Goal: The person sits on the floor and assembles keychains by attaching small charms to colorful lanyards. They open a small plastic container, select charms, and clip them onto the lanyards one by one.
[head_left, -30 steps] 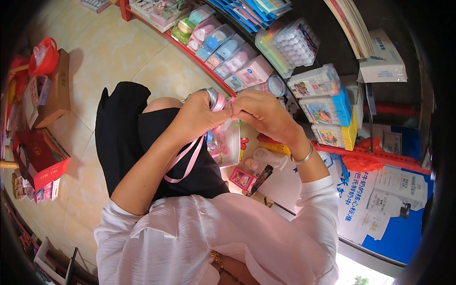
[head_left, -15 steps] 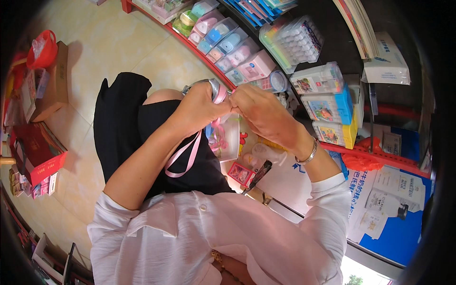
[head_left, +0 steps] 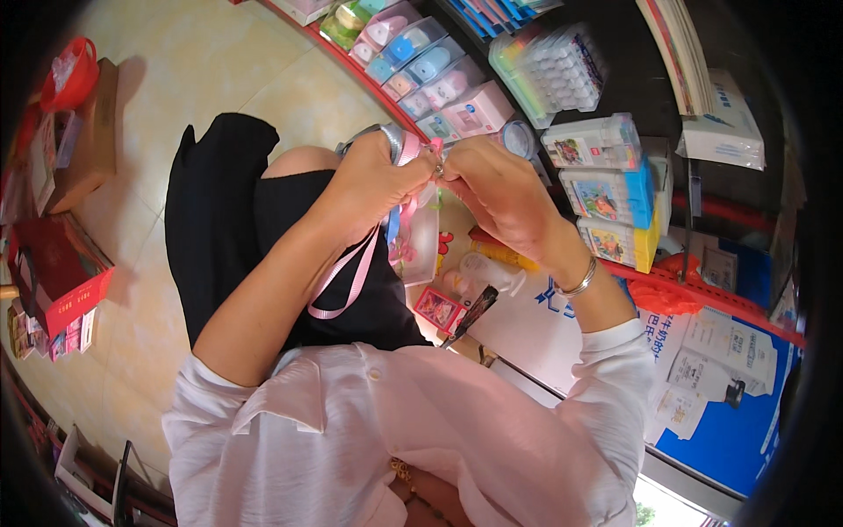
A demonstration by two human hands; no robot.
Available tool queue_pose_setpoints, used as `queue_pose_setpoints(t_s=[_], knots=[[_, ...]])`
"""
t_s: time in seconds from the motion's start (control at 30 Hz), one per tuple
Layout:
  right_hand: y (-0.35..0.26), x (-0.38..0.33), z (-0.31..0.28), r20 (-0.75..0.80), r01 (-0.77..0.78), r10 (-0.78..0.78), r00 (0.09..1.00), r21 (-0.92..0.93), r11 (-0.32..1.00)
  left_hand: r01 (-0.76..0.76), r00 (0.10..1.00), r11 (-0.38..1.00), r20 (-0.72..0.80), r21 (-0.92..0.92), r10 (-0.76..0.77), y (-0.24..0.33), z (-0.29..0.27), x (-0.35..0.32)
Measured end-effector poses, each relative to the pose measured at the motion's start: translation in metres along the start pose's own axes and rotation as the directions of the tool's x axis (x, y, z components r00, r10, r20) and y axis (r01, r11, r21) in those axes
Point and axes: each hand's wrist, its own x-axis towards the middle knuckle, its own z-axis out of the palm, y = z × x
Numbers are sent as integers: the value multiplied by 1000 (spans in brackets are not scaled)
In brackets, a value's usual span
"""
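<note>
My left hand is closed on a pink ribbon, whose long loop hangs below the wrist over my black-clad lap. Wide grey-and-pink bands show past its knuckles. Fingertip to fingertip with it, my right hand pinches a small piece between thumb and forefinger; a bit of metal and a pink tip show there, too small to make out fully. Beneath the hands stands a white open container with pink and blue ribbon-like pieces in it, partly hidden by my left hand.
On the white surface by my right forearm lie a small red box, a black-handled tool and a translucent white item. A shelf beyond holds clear boxes and stacked cases. A cardboard box stands at left.
My fingertips have shifted slightly, and a pink tip and a glint of metal now show between the hands. The whole view has moved a little.
</note>
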Motion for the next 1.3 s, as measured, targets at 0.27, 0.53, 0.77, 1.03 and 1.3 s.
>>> queue_pose_setpoints(t_s=[0.27,0.53,0.77,1.03,1.3], knots=[[2,-26,28,-240,-236,366,899,439,867,17,998,979,-54,-202,-28,3,8,6],[16,-37,49,-387,-155,308,869,378,913,79,995,963,-36,-259,-92,3,10,10],[12,-43,47,-478,-170,336,811,356,919,56,986,977,-143,-208,-87,-5,14,17],[11,-68,44,-502,-186,340,795,333,924,74,985,991,-150,-112,-90,-4,23,23],[42,-191,149,-336,-680,888,315,573,458,-17,981,999,-195,-40,9,-9,23,19]])
